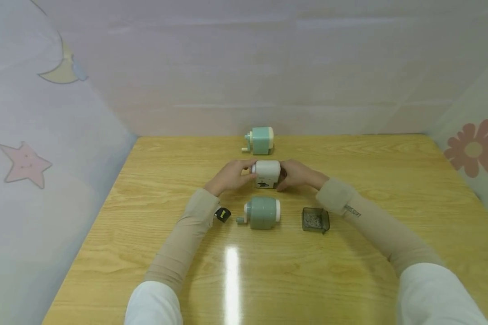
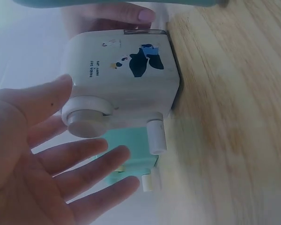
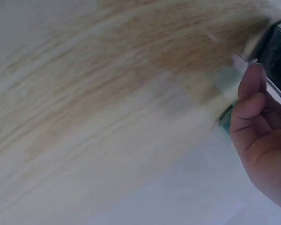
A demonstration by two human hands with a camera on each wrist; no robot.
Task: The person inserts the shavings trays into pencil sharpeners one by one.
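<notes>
A white crank pencil sharpener [image 1: 266, 174] with a dark printed picture stands on the wooden table between my two hands. My left hand [image 1: 232, 175] holds its crank side, thumb in front and index finger behind. In the left wrist view, the other fingers of the left hand [image 2: 51, 159] spread out past the round knob, and the crank handle [image 2: 156, 137] points down. At the opposite end, my right hand [image 1: 297, 174] grips the dark shavings drawer [image 3: 275, 56] with curled fingers, partly hiding it.
A green pencil sharpener [image 1: 263, 212] stands nearer me, a mint one [image 1: 262, 140] at the back by the wall. A dark see-through drawer [image 1: 315, 220] with shavings lies front right. A small black item [image 1: 222, 214] with a yellow mark sits beside my left cuff.
</notes>
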